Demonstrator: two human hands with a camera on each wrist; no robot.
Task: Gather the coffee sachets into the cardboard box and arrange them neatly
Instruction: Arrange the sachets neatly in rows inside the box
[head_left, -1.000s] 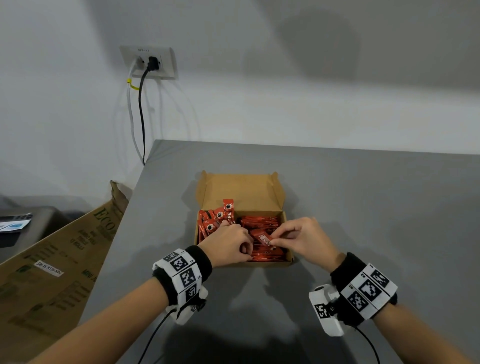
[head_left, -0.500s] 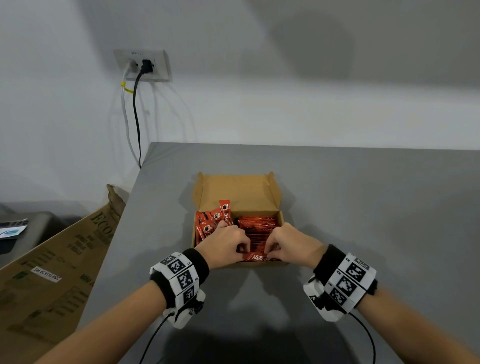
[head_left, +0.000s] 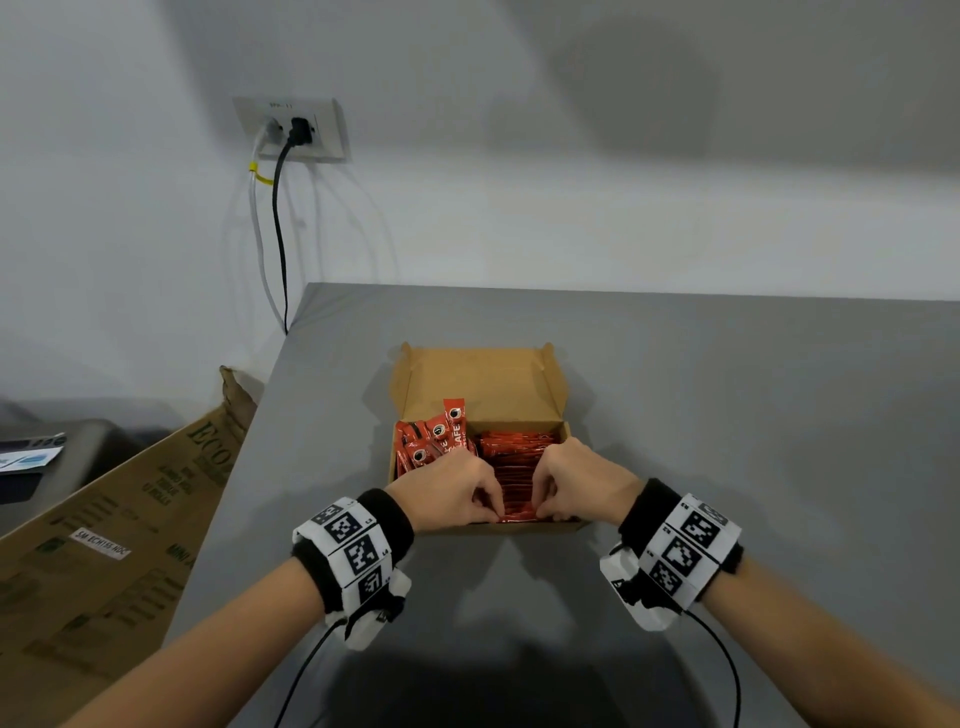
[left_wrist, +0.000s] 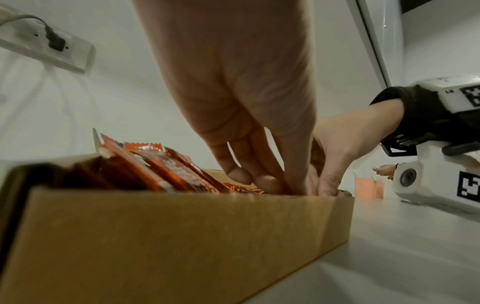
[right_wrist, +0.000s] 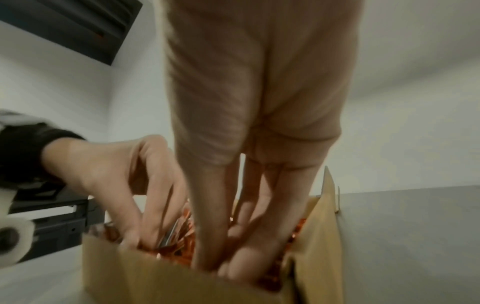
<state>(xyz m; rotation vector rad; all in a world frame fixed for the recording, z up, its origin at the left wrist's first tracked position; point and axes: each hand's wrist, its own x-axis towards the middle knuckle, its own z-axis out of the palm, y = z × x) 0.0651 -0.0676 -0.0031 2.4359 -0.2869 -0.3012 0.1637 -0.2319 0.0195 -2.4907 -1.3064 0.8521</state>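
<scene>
An open cardboard box (head_left: 480, 382) sits on the grey table. Red coffee sachets (head_left: 435, 439) stand tilted in its left part, and a flat stack of sachets (head_left: 519, 457) fills its right part. My left hand (head_left: 493, 512) and right hand (head_left: 543, 512) meet at the box's near wall and pinch the two ends of one sachet (head_left: 519, 514) lying along that wall. In the left wrist view, the left hand's fingers (left_wrist: 262, 181) dip behind the box front (left_wrist: 182, 236). In the right wrist view, the right hand's fingers (right_wrist: 233, 259) reach into the sachets; their tips are hidden.
A large brown carton (head_left: 104, 530) leans against the table's left edge. A wall socket (head_left: 291, 130) with cables hangs above the back-left corner. Bare grey tabletop (head_left: 753, 415) lies right of the box and in front of it.
The right hand brought a sachet from above the flat stack down to the box's near wall. The left hand joined it, and both now hold it lower and closer together.
</scene>
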